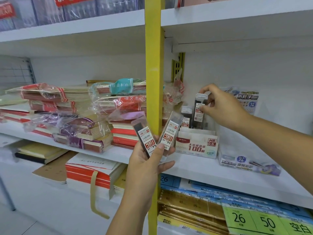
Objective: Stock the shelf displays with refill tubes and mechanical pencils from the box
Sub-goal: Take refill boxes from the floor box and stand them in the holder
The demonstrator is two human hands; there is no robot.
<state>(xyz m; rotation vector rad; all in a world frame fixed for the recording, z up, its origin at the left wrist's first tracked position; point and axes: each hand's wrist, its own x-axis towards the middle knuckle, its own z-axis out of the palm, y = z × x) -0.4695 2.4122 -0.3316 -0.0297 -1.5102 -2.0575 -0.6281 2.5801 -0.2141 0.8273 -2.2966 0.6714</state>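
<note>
My left hand (149, 160) holds two clear refill tubes (144, 134) with red and white labels, fanned apart in front of the yellow shelf post. My right hand (221, 106) pinches a third refill tube (199, 111) upright, its lower end inside the white display box (196, 145) marked HB 0.5 on the middle shelf. Another refill tube (186, 117) stands in that box to the left of it. A second display box (243, 162), printed blue and purple, sits to the right with its printed backing card (249, 100) behind. No supply box is visible.
The yellow post (153, 82) splits the shelving. Left of it lie stacks of wrapped notebooks (71, 114). Below are bound paper packs (91, 172) and, on the right, blue and gold packs with a green 26/50 label (254, 217). The white shelf edge (220, 180) runs below the display boxes.
</note>
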